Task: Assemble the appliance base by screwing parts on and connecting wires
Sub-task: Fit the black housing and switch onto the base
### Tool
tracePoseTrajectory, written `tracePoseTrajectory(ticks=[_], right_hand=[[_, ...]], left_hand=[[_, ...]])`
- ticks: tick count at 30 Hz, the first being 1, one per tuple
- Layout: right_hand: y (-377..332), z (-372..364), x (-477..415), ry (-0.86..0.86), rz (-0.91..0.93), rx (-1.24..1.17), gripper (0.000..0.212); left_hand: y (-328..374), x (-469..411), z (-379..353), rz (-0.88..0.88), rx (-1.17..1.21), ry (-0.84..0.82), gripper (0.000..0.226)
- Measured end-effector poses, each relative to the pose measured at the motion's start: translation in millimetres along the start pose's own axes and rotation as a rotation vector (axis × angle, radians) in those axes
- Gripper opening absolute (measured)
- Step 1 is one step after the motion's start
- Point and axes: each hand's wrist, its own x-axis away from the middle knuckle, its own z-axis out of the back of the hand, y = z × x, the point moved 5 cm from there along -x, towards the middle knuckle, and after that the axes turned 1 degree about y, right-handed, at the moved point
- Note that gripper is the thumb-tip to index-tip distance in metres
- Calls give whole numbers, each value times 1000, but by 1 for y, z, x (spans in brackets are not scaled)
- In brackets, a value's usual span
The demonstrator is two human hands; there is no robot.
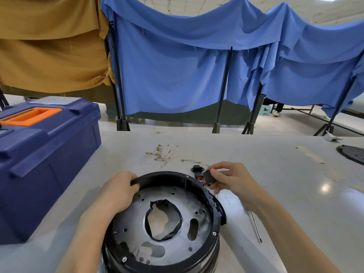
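Black plastic rims the appliance base [185, 205], which stands on the tabletop [275, 174] between both hands. The left hand [116, 192] curls over its far-left rim, gripping it. The right hand [230, 178] pinches a small black part [208, 177] (a switch housing, I judge) just outside the far-right rim. That hand is nearer the likely seat, just inward to its left. A screwdriver [256, 226] lies under the right wrist.
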Motion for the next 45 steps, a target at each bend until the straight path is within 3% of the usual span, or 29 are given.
tracePoseTrajectory(ticks=[6,9,12,14,17,20,30,36,42,45], right_hand=[[-3,3,9,-178,-54,59,11],[-5,0,12,-232,-60,68,12],[-3,-3,11,-240,-60,70,12],[-3,-3,11,-235,-65,68,12],[-1,-3,10,-230,-74,50,11],[-1,-3,11,-236,-75,50,9],[1,-13,14,-402,-60,-92,7],[3,-11,11,-426,16,-187,12],[-4,-14,13,-430,21,-242,15],[-11,-20,13,-412,6,-280,28]], left_hand=[[0,0,5,-40,-14,21,19],[3,3,12,-53,77,29,8],[23,11,26,-122,45,94,42],[53,24,32,-249,164,122,36],[95,45,10,-347,227,-71,41],[113,57,-26,-340,117,-231,56],[102,52,-29,-269,57,-270,62],[91,47,-22,-242,33,-290,85],[103,45,-7,-301,165,-46,56],[115,50,-10,-419,293,-42,54]])
